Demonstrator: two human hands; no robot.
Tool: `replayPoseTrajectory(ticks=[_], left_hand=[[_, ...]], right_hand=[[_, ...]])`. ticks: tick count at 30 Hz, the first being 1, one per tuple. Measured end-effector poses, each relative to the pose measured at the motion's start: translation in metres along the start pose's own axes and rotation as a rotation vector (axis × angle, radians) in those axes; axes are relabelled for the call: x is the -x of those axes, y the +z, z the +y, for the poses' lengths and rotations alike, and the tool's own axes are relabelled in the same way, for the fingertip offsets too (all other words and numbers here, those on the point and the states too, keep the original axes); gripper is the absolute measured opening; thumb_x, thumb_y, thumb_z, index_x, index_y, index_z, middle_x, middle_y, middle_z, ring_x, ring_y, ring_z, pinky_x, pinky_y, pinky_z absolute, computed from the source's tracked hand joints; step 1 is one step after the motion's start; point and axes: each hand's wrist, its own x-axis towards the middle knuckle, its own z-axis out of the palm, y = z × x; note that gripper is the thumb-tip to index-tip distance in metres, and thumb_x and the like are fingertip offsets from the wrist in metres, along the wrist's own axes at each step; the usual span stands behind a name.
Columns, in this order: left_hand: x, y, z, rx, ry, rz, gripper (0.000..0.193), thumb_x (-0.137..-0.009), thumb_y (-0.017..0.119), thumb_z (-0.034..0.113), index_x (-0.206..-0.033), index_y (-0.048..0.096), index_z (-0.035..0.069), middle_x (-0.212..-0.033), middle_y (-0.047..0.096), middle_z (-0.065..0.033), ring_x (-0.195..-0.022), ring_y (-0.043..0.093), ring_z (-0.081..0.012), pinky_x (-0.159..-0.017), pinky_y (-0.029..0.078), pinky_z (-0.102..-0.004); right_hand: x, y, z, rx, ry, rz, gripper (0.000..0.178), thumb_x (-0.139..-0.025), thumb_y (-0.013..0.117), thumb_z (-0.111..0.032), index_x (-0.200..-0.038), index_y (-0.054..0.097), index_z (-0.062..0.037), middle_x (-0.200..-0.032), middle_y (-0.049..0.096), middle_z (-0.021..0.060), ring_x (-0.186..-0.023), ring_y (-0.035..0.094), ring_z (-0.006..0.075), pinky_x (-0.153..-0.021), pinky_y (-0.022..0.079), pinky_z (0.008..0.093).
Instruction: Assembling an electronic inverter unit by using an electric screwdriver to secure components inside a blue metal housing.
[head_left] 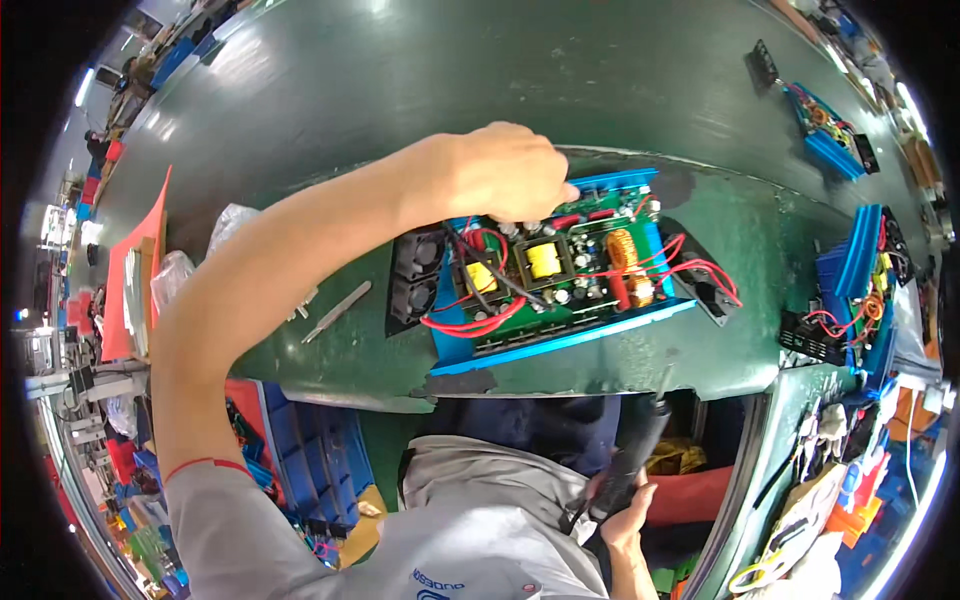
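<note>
An opened electronic unit with a blue metal housing (pixel 560 338) lies on the green bench in front of me. Its green circuit board carries yellow transformers (pixel 545 260), a copper coil (pixel 622 250) and red and black wires. A black panel with two fans (pixel 417 272) stands at its left end. Over the far edge of the board, my left hand (pixel 508 172) has its fingers curled down; whatever they pinch is hidden. My right hand (pixel 628 512) is wrapped round a black electric screwdriver (pixel 636 450) below the bench's front edge, its thin bit pointing up toward the bench.
Tweezers (pixel 337 311) lie left of the unit. Similar blue units (pixel 832 135) sit farther right, with another blue unit (pixel 858 260) nearer. A red-orange sheet (pixel 136 280) and clear plastic bags (pixel 232 225) are at the left. Below the bench is a blue bin (pixel 320 450).
</note>
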Motion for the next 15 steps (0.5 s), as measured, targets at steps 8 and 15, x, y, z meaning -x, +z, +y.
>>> replayPoseTrajectory(ticks=[8,15], left_hand=[[-0.005,0.029,-0.026,-0.002,0.108,0.147,0.056,-0.108,0.041,0.038,-0.087,0.065,-0.007,-0.076,0.068,-0.0235,-0.075,0.067,-0.0456,-0.08,0.053,-0.0516],[0.03,0.06,-0.008,1.054,-0.181,0.002,0.052,-0.108,0.044,0.036,-0.1,0.057,-0.014,-0.081,0.07,-0.0259,-0.069,0.074,-0.0328,-0.056,0.063,-0.0395]], right_hand=[[-0.04,-0.037,-0.086,0.297,-0.169,0.199,0.044,-0.1,0.06,-0.034,-0.133,0.053,-0.005,-0.081,0.06,0.0016,-0.065,0.051,0.0091,-0.059,0.041,0.0237],[-0.092,-0.058,-0.14,0.784,-0.372,0.327,0.06,-0.098,0.067,-0.035,-0.145,0.049,-0.0021,-0.1,0.061,0.0067,-0.092,0.058,0.0169,-0.084,0.047,0.0322]])
